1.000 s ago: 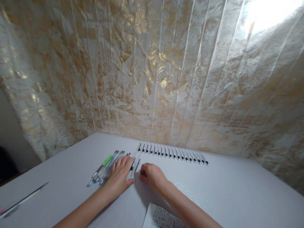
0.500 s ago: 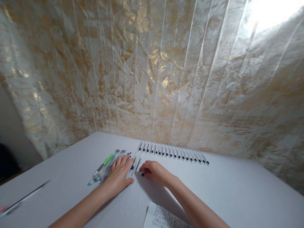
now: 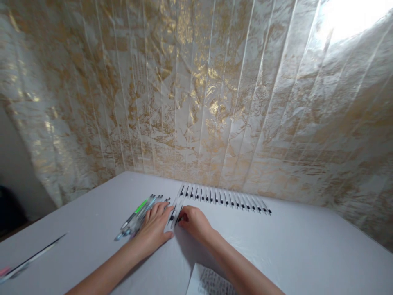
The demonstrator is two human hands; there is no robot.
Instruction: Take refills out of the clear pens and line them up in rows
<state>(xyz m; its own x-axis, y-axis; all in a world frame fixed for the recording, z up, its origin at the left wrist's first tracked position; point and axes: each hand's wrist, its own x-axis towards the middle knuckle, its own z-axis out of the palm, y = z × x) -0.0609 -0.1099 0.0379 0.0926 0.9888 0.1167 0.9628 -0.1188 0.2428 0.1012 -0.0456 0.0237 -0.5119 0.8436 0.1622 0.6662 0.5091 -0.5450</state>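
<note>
My left hand [image 3: 155, 223] lies palm down with its fingers stretched over a bundle of pens [image 3: 133, 219], covering part of it. One pen in the bundle has a bright green section. Beside its fingertips, a clear pen with a black part [image 3: 172, 218] lies on the white table [image 3: 260, 250]. The fingers of my right hand [image 3: 195, 221] are pinched on a small black piece [image 3: 180, 220], which looks like a pen cap, at the lower end of a neighbouring clear pen. Those fingers partly hide both.
A long row of clear pens with black parts [image 3: 227, 200] runs along the back of the table. A handwritten sheet [image 3: 208, 280] lies at the near edge, partly under my right forearm. Thin blurred sticks [image 3: 33, 256] lie far left. Behind hangs a shiny gold-patterned curtain [image 3: 196, 102].
My right hand has moved slightly left and away from me, bringing the black piece to the clear pen's lower end. The left hand stays nearly still on the bundle.
</note>
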